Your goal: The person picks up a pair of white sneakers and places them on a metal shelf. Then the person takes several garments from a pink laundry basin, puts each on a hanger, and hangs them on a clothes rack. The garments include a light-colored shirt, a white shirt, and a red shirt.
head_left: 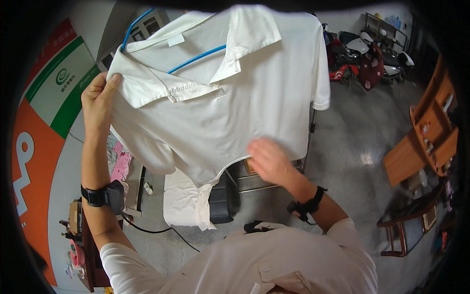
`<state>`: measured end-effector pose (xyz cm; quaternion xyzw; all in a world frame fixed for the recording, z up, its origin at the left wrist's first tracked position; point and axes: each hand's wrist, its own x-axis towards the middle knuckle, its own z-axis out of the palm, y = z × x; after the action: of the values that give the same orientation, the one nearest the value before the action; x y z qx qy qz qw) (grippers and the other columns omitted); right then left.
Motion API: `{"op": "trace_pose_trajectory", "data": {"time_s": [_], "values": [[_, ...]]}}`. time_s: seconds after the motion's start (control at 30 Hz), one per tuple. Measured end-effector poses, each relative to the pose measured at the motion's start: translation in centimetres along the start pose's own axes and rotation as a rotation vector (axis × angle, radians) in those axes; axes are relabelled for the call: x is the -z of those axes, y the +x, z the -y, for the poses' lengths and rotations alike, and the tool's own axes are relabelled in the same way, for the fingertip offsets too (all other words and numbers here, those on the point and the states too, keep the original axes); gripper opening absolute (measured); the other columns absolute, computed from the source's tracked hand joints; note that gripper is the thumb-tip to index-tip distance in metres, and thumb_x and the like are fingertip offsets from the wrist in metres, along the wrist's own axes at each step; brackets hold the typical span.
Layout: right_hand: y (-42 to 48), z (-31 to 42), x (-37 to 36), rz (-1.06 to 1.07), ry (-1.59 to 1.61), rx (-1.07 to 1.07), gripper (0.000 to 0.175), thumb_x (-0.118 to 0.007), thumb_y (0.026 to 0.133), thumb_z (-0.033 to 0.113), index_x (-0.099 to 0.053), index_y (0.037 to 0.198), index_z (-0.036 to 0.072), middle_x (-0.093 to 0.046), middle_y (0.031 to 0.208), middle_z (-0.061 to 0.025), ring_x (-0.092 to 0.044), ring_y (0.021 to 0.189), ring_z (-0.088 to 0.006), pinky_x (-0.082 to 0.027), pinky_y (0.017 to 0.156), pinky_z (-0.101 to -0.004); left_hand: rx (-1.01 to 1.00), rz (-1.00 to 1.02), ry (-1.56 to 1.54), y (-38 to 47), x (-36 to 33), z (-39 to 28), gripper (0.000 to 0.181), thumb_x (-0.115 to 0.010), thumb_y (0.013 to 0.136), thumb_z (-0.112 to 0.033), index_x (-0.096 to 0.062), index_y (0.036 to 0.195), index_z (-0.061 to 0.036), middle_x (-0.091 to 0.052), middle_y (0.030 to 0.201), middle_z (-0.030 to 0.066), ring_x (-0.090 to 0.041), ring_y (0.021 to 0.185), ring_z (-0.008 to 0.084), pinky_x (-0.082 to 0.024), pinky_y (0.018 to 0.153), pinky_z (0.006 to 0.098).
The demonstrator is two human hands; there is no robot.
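Note:
A white short-sleeved polo shirt (271,92) hangs spread out before me on a blue hanger (198,58), part of which shows inside the open collar. My left hand (97,95) pinches the shirt at the collar and shoulder on the left, thumb on top. My right hand (270,160), somewhat blurred, lies at the shirt's lower edge with its fingers against or just before the cloth; whether it grips any of it I cannot tell. The hanger's hook end is out of view at the top.
Below the shirt, a white cloth (183,202) lies beside a black padded seat (222,205). Pink fabric (121,161) lies at the left. Scooters (361,47) stand at the back right. A wooden desk (407,154) and a wooden chair (394,222) are on the right. A black cable (154,231) hangs near my left arm.

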<state>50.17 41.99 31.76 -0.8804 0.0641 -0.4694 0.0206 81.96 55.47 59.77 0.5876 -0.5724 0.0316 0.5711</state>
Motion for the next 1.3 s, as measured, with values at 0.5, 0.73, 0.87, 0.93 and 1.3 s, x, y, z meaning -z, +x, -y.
{"op": "trace_pose_trajectory", "data": {"time_s": [0.5, 0.73, 0.87, 0.93, 1.3], "values": [[-25.2, -0.7, -10.6, 1.465, 0.231, -0.415, 0.026, -0.06, 0.084, 0.028, -0.067, 0.092, 0.004, -0.068, 0.092, -0.0134, -0.065, 0.085, -0.0309, -0.052, 0.076, -0.0418, 0.005, -0.097, 0.073, 0.9, 0.2, 0.0, 0.018, -0.067, 0.09, -0.016, -0.068, 0.095, 0.0016, -0.063, 0.08, -0.0034, -0.051, 0.071, 0.0026, -0.04, 0.065, 0.0177], [-18.9, -2.1, -11.1, 0.716, 0.485, -0.889, 0.035, -0.064, 0.077, 0.013, -0.064, 0.111, 0.004, -0.069, 0.096, -0.0144, -0.065, 0.085, -0.0306, -0.052, 0.075, -0.0389, 0.009, -0.121, -0.074, 2.0, 2.2, 1.2, 0.022, -0.068, 0.089, -0.019, -0.068, 0.099, 0.0009, -0.066, 0.086, -0.0008, -0.055, 0.074, 0.0043, -0.043, 0.068, 0.0179], [-14.7, -2.7, -11.4, 0.304, 0.716, -1.003, 0.058, -0.068, 0.077, 0.011, -0.047, 0.13, -0.001, -0.062, 0.115, -0.0172, -0.061, 0.102, -0.0259, -0.049, 0.086, -0.0358, 0.011, -0.138, -0.102, 2.7, 2.2, 1.3, 0.023, -0.069, 0.089, -0.021, -0.068, 0.099, 0.0002, -0.066, 0.087, -0.0003, -0.056, 0.075, 0.0048, -0.043, 0.069, 0.018], [-12.8, -3.1, -11.0, 0.115, 0.863, -1.082, 0.062, -0.07, 0.078, 0.012, -0.044, 0.132, -0.002, -0.058, 0.121, -0.0166, -0.059, 0.107, -0.0249, -0.048, 0.09, -0.0353, 0.014, -0.133, -0.122, 3.1, 2.1, 1.5, 0.023, -0.069, 0.089, -0.021, -0.068, 0.098, -0.0002, -0.066, 0.087, -0.0003, -0.056, 0.076, 0.0049, -0.043, 0.07, 0.018], [-5.1, -2.4, -5.6, -0.512, 1.525, -1.374, 0.048, -0.067, 0.082, 0.008, -0.049, 0.126, -0.001, -0.058, 0.12, -0.0081, -0.056, 0.11, -0.0218, -0.047, 0.092, -0.0342, 0.035, -0.172, -0.133, 3.6, 2.0, 2.0, 0.022, -0.068, 0.09, -0.021, -0.068, 0.097, -0.0009, -0.066, 0.086, -0.0009, -0.056, 0.074, 0.0046, -0.044, 0.067, 0.0179]]}}
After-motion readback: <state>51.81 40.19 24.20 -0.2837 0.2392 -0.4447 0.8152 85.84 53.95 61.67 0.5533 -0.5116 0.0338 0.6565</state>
